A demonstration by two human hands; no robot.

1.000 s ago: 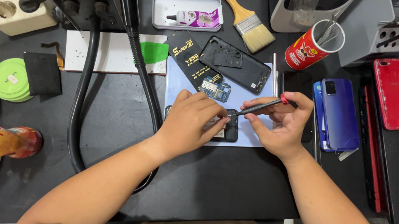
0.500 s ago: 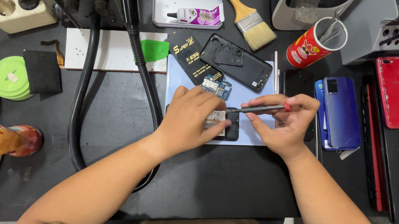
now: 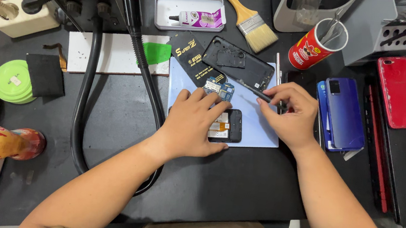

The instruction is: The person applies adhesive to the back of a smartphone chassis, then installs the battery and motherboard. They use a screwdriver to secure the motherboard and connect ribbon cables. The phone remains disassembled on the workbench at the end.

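Black opened phone [image 3: 229, 126] under left hand [image 3: 193, 123] (flat, grip released), right hand [image 3: 290, 112] grasping screwdriver [image 3: 255, 90] just above

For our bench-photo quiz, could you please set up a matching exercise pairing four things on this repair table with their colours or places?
Things:
1. paintbrush
2. opened phone
3. glue tube
4. blue phone

Descriptions:
A. lying in a white tray
B. under the left hand
C. orange handle
D. just beside the right hand

Pairs: 1-C, 2-B, 3-A, 4-D
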